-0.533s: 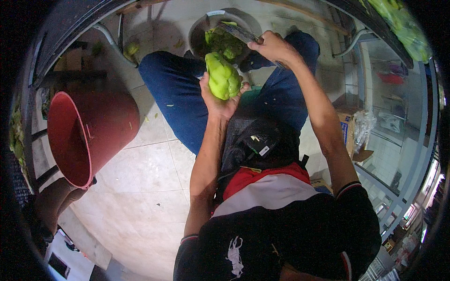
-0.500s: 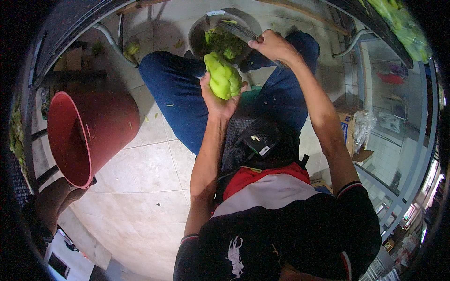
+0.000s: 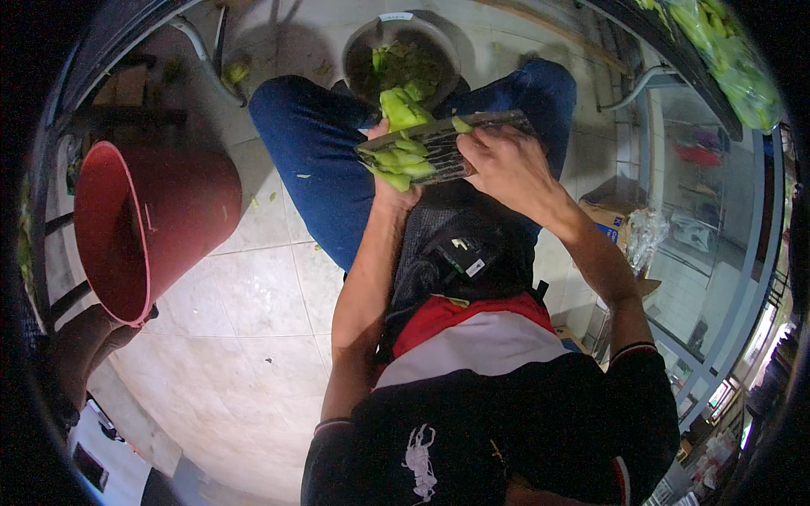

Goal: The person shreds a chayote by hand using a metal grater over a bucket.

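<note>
A pale green chayote rests in my left hand, whose fingers wrap round it from below. My right hand grips a broad-bladed knife. Its wide flat blade lies across the chayote and hides much of it and of my left fingers. Pieces of green peel show at the blade's left end, and a small green bit clings near my right fingers. Just beyond the chayote stands a round grey tub, with dark green scraps inside, between my bent legs.
A large red bucket lies tilted on the left, its mouth turned toward the left. Bits of peel dot the tiled floor. A bag of green produce sits at upper right. A cardboard box and clear plastic are by my right arm.
My right hand has brought the knife from over the tub down and back onto the chayote. The blade now covers part of it. My left hand still holds the chayote, now tilted differently.
</note>
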A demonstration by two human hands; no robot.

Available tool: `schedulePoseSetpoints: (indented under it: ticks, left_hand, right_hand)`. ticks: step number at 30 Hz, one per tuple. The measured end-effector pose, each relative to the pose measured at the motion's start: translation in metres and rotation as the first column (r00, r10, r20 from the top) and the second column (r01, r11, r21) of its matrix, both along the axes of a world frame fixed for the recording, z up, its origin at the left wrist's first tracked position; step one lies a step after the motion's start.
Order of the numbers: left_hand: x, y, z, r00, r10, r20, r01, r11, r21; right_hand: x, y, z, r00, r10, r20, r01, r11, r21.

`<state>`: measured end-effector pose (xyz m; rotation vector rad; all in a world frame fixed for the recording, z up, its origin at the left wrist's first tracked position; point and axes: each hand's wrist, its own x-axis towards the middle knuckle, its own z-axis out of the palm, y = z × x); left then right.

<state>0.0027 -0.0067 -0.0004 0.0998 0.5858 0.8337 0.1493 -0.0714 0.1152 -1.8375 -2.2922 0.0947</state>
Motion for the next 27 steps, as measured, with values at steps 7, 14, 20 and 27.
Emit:
schedulePoseSetpoints:
  ticks: [7,14,20,27]
  left_hand:
    - [-0.001,0.001,-0.018,0.999,-0.016,0.032,0.015,1.0,0.018]
    - [-0.002,-0.004,-0.008,0.999,0.037,0.019,-0.038,0.999,0.025]
    - [-0.002,-0.003,-0.009,1.0,-0.003,0.01,0.003,0.999,-0.04]
    - [0.003,-0.001,-0.006,0.999,-0.047,-0.017,0.047,0.998,-0.033]
  right_hand:
    - [-0.001,0.005,0.006,0.998,0.038,0.055,-0.033,0.996,-0.081]
    - [0.006,0.006,0.006,0.998,0.055,-0.036,-0.057,0.997,-0.057]
    - [0.017,0.008,-0.006,1.0,0.02,-0.008,-0.021,0.997,-0.07]
    - [0.038,0.018,-0.011,0.998,-0.044,-0.052,0.037,0.992,-0.123]
